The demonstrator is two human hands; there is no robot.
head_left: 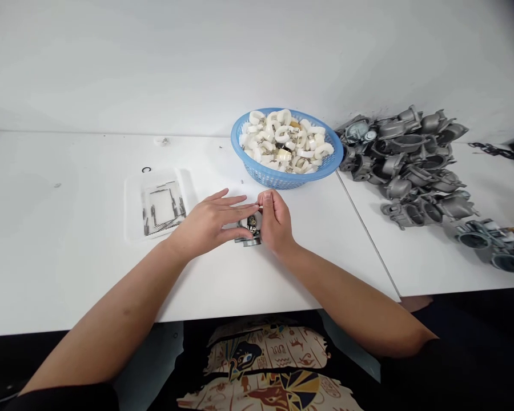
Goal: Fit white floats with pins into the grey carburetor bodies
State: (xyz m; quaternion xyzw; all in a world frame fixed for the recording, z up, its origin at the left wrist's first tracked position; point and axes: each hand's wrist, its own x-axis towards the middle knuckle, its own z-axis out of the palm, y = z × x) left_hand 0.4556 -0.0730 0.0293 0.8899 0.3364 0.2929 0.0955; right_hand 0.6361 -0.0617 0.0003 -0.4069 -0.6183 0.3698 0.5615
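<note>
Your left hand (208, 221) lies over the gray metal part (250, 231) at table (68, 257) centre, near edge, fingers stretched out and close together. Your right hand (276, 222) curls round the part's right side, thumb and forefinger pinched at its top; can't tell on what. Blue basket (282, 181) just beyond, pin tray (160, 205) left.

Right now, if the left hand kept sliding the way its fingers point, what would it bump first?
Probably the right hand, just ahead of the left hand, above the grey metal part.
</note>
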